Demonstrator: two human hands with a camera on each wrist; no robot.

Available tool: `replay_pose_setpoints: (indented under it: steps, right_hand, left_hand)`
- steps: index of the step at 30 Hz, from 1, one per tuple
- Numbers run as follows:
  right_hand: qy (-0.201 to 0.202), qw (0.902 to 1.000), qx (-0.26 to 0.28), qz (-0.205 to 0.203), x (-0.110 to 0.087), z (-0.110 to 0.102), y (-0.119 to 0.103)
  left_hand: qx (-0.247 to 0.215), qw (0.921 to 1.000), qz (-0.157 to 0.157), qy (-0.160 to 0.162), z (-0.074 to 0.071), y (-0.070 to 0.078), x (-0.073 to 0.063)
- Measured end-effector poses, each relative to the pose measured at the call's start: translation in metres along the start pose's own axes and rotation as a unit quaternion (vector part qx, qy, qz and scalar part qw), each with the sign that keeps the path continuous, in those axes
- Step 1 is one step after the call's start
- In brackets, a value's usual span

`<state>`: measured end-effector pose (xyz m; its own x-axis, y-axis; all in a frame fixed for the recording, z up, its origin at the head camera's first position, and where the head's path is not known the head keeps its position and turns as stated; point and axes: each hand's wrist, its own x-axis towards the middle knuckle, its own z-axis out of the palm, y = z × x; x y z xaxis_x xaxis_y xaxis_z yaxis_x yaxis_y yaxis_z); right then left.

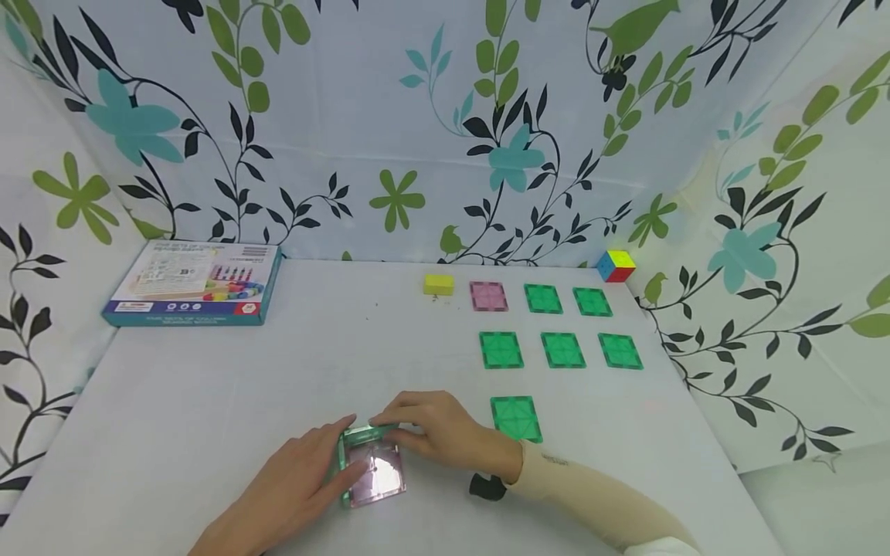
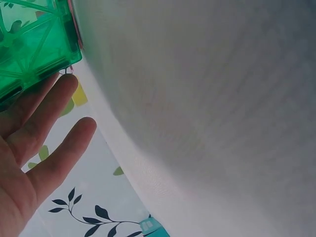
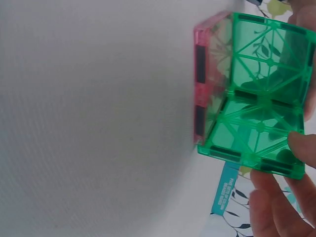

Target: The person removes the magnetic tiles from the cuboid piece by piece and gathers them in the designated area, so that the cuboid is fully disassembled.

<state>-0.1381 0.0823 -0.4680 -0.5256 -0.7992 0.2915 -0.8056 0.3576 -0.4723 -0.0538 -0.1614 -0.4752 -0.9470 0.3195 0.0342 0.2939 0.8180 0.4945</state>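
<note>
A pink see-through magnetic tile (image 1: 381,475) lies on the table, with two green tiles standing on edge along its left and far sides. My left hand (image 1: 295,475) holds the left green tile (image 2: 34,52), fingers along its outside and thumb reaching over the pink tile. With thumb and fingers, my right hand (image 1: 445,432) pinches the far green tile (image 3: 254,131) from both faces. In the right wrist view, the two upright tiles meet at a corner against the pink tile's magnet-lined edge.
Flat green tiles (image 1: 501,350) lie in loose rows at the right, one near my right forearm. A flat pink tile (image 1: 489,296) and yellow block (image 1: 439,285) lie farther back. A colourful cube (image 1: 616,266) sits at the back right, a box (image 1: 195,284) at the back left.
</note>
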Motion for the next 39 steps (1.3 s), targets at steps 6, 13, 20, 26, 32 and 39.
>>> replay_pose_setpoints:
  steps: [6,13,20,26,32,39]
  right_hand:
    - [0.011,0.9994,-0.029,-0.016,0.004,0.004,0.005]
    - [0.026,0.9992,-0.025,-0.018,0.006,0.004,0.009]
    - [0.047,0.9987,-0.006,0.016,0.007,0.003,0.015]
    - [0.047,0.9965,0.015,0.067,0.007,0.003,0.022]
    - [0.044,0.9944,0.02,0.093,0.007,0.002,0.024]
    - [0.067,0.9884,0.02,0.135,0.006,-0.011,0.029]
  left_hand:
    - [-0.01,0.9989,-0.029,-0.037,-0.001,0.001,0.001]
    - [0.006,0.9985,-0.031,-0.044,-0.003,0.001,0.001]
    - [0.014,0.9989,-0.026,-0.035,-0.001,0.001,0.002]
    - [-0.007,0.9949,-0.061,-0.08,-0.003,0.002,0.003]
    - [-0.027,0.9911,-0.083,-0.1,-0.004,0.003,0.005]
    - [-0.015,0.9896,-0.087,-0.113,-0.004,0.002,0.007]
